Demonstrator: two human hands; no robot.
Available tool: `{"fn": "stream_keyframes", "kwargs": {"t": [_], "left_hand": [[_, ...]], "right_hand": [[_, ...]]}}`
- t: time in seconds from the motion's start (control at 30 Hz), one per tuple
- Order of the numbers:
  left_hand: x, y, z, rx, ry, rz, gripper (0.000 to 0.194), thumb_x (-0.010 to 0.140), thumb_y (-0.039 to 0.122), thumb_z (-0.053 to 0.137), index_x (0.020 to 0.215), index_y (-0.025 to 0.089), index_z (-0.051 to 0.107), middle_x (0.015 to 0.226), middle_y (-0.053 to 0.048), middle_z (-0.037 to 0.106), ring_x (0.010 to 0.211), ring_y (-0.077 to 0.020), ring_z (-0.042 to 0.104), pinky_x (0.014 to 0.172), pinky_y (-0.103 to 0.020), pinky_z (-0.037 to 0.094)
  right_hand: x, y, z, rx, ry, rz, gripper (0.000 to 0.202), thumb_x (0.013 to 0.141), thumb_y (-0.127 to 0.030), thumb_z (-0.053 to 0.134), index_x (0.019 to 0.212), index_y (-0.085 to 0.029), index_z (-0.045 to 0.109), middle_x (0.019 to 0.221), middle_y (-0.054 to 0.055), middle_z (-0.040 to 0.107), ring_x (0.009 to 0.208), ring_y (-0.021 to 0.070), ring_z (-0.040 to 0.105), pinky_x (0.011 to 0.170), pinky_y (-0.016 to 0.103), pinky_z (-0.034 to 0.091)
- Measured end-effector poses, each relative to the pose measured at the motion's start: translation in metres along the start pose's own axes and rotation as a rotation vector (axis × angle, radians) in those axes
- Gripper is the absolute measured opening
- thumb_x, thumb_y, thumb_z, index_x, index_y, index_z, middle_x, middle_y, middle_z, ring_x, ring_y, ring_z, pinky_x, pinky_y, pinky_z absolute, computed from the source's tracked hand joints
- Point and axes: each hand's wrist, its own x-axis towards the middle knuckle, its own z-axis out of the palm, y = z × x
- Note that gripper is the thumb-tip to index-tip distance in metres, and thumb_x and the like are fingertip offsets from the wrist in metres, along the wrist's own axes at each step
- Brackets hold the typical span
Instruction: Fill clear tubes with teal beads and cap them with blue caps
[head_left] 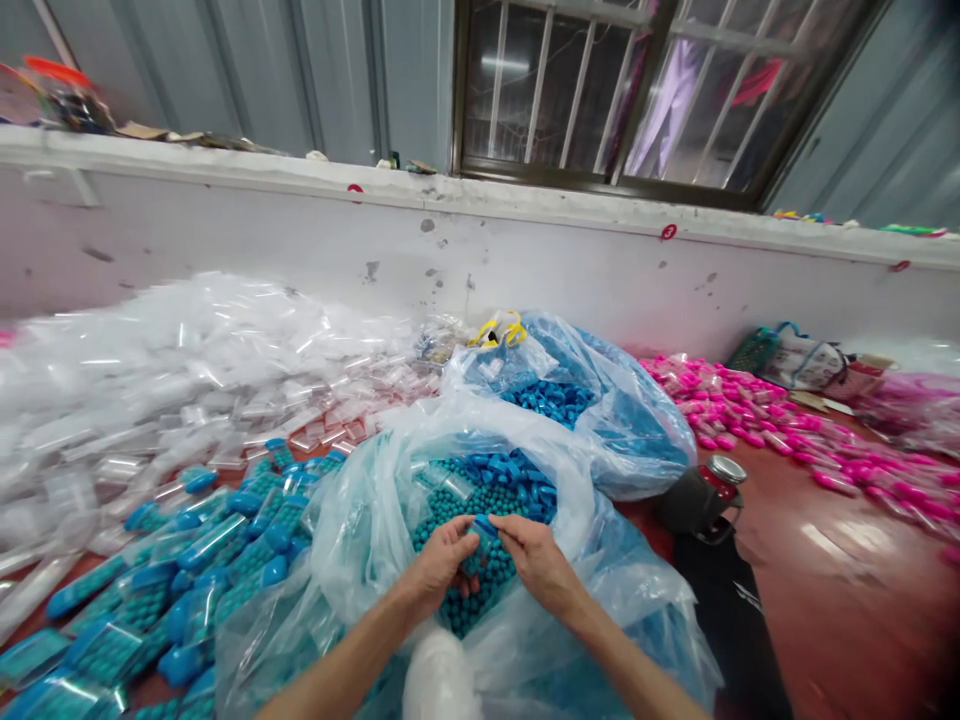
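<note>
Over an open plastic bag (367, 500) of teal beads (495, 575) and blue caps (514, 475), my two hands meet. My left hand (448, 562) is closed around a small clear container with a blue top (484, 524). The fingers of my right hand (534, 560) pinch that blue top from the other side. The container's lower part is mostly hidden by my left fingers and blends with the beads behind it. A clear tube (448, 482) lies on the beads beyond my hands.
Bead-filled containers (210, 545) and clear tubes (135, 400) cover the left. Behind stands another bag (637, 420) of blue caps. To the right are a dark mug (694, 500), a jar (724, 472) and pink containers (787, 430) along the wall (570, 275).
</note>
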Motion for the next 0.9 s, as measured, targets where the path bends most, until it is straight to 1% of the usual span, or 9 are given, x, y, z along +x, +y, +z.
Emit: {"fn": "stream_keyframes", "kwargs": {"t": [0.07,0.13,0.2,0.27,0.37,0.57,0.63,0.8,0.9], "left_hand": [[0.000,-0.001,0.001,0.006,0.018,0.005,0.059,0.060,0.055,0.064,0.102,0.016,0.047,0.060,0.005,0.055,0.035,-0.0068,0.048,0.032,-0.017,0.028],[0.000,-0.002,0.002,0.013,0.045,0.014,0.063,0.059,0.056,0.064,0.104,0.015,0.046,0.058,0.005,0.054,0.034,-0.0068,0.047,0.031,-0.017,0.027],[0.001,-0.002,0.003,0.008,0.081,0.011,0.069,0.058,0.057,0.064,0.108,0.015,0.044,0.057,0.005,0.055,0.033,-0.0069,0.047,0.031,-0.017,0.026],[0.001,-0.003,0.003,-0.023,0.091,0.001,0.075,0.057,0.057,0.065,0.115,0.015,0.040,0.057,0.005,0.056,0.033,-0.0070,0.047,0.031,-0.017,0.025],[-0.001,-0.003,0.004,-0.087,0.060,0.024,0.083,0.058,0.055,0.065,0.124,0.016,0.033,0.058,0.006,0.056,0.033,-0.0063,0.046,0.031,-0.018,0.025],[-0.005,0.001,0.007,-0.079,0.096,0.049,0.090,0.056,0.057,0.067,0.127,0.014,0.031,0.055,0.006,0.055,0.031,-0.0058,0.043,0.030,-0.018,0.023],[-0.006,0.003,0.007,-0.081,0.102,0.035,0.089,0.057,0.057,0.066,0.126,0.013,0.031,0.054,0.006,0.054,0.032,-0.0060,0.043,0.031,-0.018,0.022],[-0.007,0.003,0.008,-0.067,0.065,0.028,0.077,0.059,0.054,0.065,0.119,0.014,0.039,0.055,0.006,0.054,0.032,-0.0056,0.043,0.031,-0.018,0.021],[-0.008,0.000,0.013,-0.049,0.125,0.033,0.071,0.058,0.055,0.066,0.112,0.015,0.043,0.047,0.010,0.047,0.029,-0.0042,0.037,0.030,-0.018,0.018]], "right_hand": [[0.000,0.002,0.002,0.084,0.041,0.054,0.029,0.086,-0.019,0.040,0.102,-0.021,0.064,0.090,0.004,0.068,0.079,0.0160,0.063,0.074,0.029,0.049],[-0.001,0.002,0.004,0.049,0.114,0.059,0.027,0.085,-0.019,0.042,0.099,-0.022,0.065,0.091,0.005,0.068,0.083,0.0176,0.062,0.077,0.032,0.049],[-0.003,0.002,0.006,-0.034,0.151,0.014,0.027,0.084,-0.016,0.043,0.099,-0.023,0.065,0.093,0.005,0.068,0.087,0.0188,0.060,0.080,0.035,0.047],[-0.004,0.002,0.007,-0.086,0.133,-0.044,0.029,0.085,-0.014,0.042,0.100,-0.024,0.064,0.093,0.004,0.067,0.086,0.0188,0.059,0.079,0.035,0.046],[-0.003,0.002,0.006,-0.082,0.105,-0.084,0.027,0.085,-0.013,0.043,0.098,-0.024,0.064,0.092,0.004,0.067,0.083,0.0176,0.058,0.075,0.032,0.046],[-0.002,-0.002,-0.001,-0.187,0.081,-0.168,0.025,0.086,-0.013,0.042,0.093,-0.022,0.064,0.090,0.006,0.066,0.083,0.0180,0.057,0.076,0.033,0.044],[-0.003,-0.004,-0.002,-0.196,0.078,-0.175,0.024,0.086,-0.014,0.042,0.093,-0.022,0.064,0.089,0.006,0.067,0.083,0.0180,0.057,0.076,0.033,0.044],[-0.006,-0.002,-0.003,-0.136,0.094,-0.198,0.028,0.086,-0.013,0.042,0.100,-0.024,0.063,0.090,0.005,0.067,0.082,0.0175,0.058,0.074,0.033,0.045],[-0.009,-0.002,-0.002,-0.105,0.097,-0.213,0.028,0.086,-0.013,0.041,0.099,-0.023,0.064,0.088,0.005,0.067,0.081,0.0173,0.058,0.073,0.033,0.046]]}}
